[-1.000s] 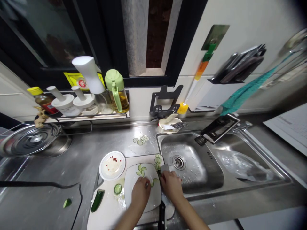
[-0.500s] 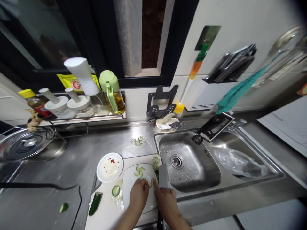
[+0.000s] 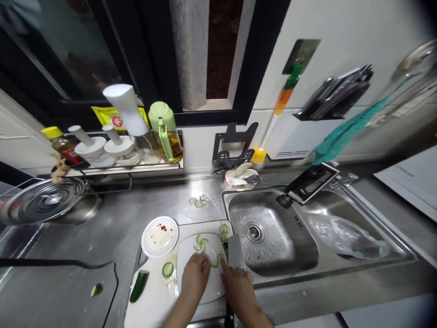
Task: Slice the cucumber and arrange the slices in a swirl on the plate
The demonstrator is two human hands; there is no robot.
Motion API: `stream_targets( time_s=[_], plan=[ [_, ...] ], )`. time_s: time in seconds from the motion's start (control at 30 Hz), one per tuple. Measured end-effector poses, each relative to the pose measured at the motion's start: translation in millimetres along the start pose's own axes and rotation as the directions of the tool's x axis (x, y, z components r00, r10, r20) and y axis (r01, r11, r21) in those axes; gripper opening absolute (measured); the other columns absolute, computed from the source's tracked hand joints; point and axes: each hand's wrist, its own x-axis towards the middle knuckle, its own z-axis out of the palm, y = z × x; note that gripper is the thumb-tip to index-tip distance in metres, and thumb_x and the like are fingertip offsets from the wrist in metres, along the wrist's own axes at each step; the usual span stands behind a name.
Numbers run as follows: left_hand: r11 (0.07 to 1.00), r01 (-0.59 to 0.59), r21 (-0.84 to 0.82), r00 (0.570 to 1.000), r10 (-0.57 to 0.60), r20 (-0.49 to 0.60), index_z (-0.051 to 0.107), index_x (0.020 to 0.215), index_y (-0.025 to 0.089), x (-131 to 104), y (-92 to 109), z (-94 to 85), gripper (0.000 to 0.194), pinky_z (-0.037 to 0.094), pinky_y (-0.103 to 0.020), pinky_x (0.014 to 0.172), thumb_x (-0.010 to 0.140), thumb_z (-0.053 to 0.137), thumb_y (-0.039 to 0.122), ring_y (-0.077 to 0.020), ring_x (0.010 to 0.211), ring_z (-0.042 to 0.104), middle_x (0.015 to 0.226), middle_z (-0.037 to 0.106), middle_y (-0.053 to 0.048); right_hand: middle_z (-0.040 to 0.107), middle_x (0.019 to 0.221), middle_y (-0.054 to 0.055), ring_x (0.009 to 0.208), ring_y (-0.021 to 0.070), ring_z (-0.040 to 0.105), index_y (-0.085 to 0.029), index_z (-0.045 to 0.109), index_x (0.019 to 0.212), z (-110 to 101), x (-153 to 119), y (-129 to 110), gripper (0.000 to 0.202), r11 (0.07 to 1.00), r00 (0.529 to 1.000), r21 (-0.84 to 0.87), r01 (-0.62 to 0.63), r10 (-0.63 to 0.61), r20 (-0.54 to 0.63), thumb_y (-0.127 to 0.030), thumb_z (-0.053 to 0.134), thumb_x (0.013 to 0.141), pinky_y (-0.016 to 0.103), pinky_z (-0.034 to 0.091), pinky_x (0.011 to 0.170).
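Observation:
A white square plate [image 3: 184, 269] lies on the white cutting board [image 3: 146, 314], with cucumber slices [image 3: 200, 244] fanned near its far edge. Above the plate is my left hand [image 3: 195, 275], its fingertips pinched together; what is between them, if anything, is hidden. My right hand [image 3: 241, 289] reaches over the plate's right edge. Its index finger touches a cucumber slice [image 3: 221, 258] on the plate, and the other fingers stretch over a knife [image 3: 235, 251] lying along the board's right side. More cucumber slices [image 3: 224, 230] sit at the board's far right corner.
A small plate with red bits [image 3: 148, 241], a cucumber piece [image 3: 139, 286] and a loose slice [image 3: 167, 269] are left of the plate. The sink [image 3: 273, 246] is to the right. A condiment rack [image 3: 150, 167] stands behind, with a lidded pot [image 3: 82, 212] at left.
The view has shifted slightly, so the scene sits a little further right. My hands keep nearly the same places at the plate, and the slices look unchanged.

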Motion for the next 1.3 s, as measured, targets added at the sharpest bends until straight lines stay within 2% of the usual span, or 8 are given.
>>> stream_targets(
  time_s=[0.17,0.27,0.37,0.47,0.63,0.93,1.07,1.3],
  plan=[
    [0.998,0.036,-0.050,0.976,-0.046,-0.215,0.069,0.092,0.018,-13,-31,-39.3,0.025,0.044,-0.032,0.081,0.080,0.053,0.033,-0.0234,0.086,0.062,0.093,0.069,-0.010,0.070,0.099,0.011,0.096,0.0258,0.062,-0.023,0.056,0.125,0,-8,-5,0.036,0.999,0.999,0.047,0.023,-0.024,0.025,-0.017,0.040,0.093,0.039,0.037,0.081],
    [0.993,0.115,0.002,0.954,-0.110,-0.277,0.068,0.097,0.017,-23,-59,-60.8,0.032,0.045,-0.034,0.081,0.080,0.052,0.038,-0.0252,0.087,0.063,0.093,0.070,-0.010,0.071,0.096,0.011,0.094,0.0272,0.063,-0.023,0.060,0.119,-1,-14,-11,0.033,0.997,0.998,0.053,0.050,-0.052,0.041,-0.018,0.041,0.093,0.039,0.039,0.079],
    [0.978,0.196,0.073,0.936,-0.164,-0.311,0.067,0.101,0.016,-31,-82,-71.0,0.038,0.045,-0.034,0.085,0.081,0.048,0.041,-0.0258,0.090,0.063,0.098,0.069,-0.011,0.071,0.097,0.010,0.095,0.0279,0.063,-0.023,0.062,0.116,0,-17,-18,0.032,0.993,0.995,0.066,0.093,-0.095,0.032,-0.016,0.043,0.092,0.040,0.039,0.080],
    [0.959,0.246,0.143,0.927,-0.189,-0.325,0.065,0.108,0.012,-35,-95,-70.8,0.044,0.045,-0.034,0.087,0.080,0.047,0.040,-0.0265,0.095,0.063,0.103,0.068,-0.014,0.071,0.097,0.010,0.097,0.0286,0.063,-0.022,0.063,0.116,5,-19,-23,0.032,0.990,0.992,0.067,0.123,-0.125,0.028,-0.016,0.042,0.092,0.042,0.039,0.082],
    [0.953,0.263,0.150,0.921,-0.202,-0.333,0.064,0.112,0.011,-36,-98,-64.1,0.045,0.045,-0.033,0.089,0.079,0.045,0.036,-0.0254,0.095,0.063,0.105,0.068,-0.014,0.071,0.094,0.008,0.096,0.0283,0.062,-0.023,0.064,0.113,21,-20,-26,0.031,0.986,0.988,0.060,0.155,-0.156,0.013,-0.015,0.043,0.092,0.043,0.039,0.083],
    [0.970,0.234,0.066,0.922,-0.200,-0.332,0.068,0.099,0.015,-34,-93,-63.9,0.034,0.045,-0.032,0.084,0.077,0.046,0.029,-0.0234,0.090,0.064,0.099,0.069,-0.011,0.071,0.093,0.007,0.096,0.0274,0.062,-0.025,0.064,0.111,40,-23,-29,0.031,0.983,0.985,0.065,0.171,-0.169,-0.025,-0.014,0.045,0.089,0.043,0.037,0.086],
    [0.966,0.248,0.067,0.918,-0.213,-0.335,0.067,0.089,0.017,-31,-91,-65.9,0.026,0.045,-0.032,0.079,0.074,0.048,0.026,-0.0232,0.083,0.063,0.088,0.069,-0.008,0.071,0.096,0.008,0.098,0.0278,0.061,-0.024,0.063,0.113,32,-26,-32,0.032,0.984,0.986,0.057,0.166,-0.167,0.007,-0.013,0.044,0.090,0.044,0.038,0.086],
    [0.973,0.216,0.082,0.920,-0.174,-0.352,0.062,0.072,0.019,-28,-89,-67.2,0.012,0.042,-0.027,0.070,0.073,0.049,0.022,-0.0189,0.074,0.060,0.076,0.066,-0.004,0.070,0.100,0.010,0.100,0.0288,0.060,-0.021,0.062,0.111,1,-26,-42,0.031,0.980,0.975,0.072,0.188,-0.195,0.110,-0.014,0.040,0.091,0.045,0.041,0.085]
  ],
)
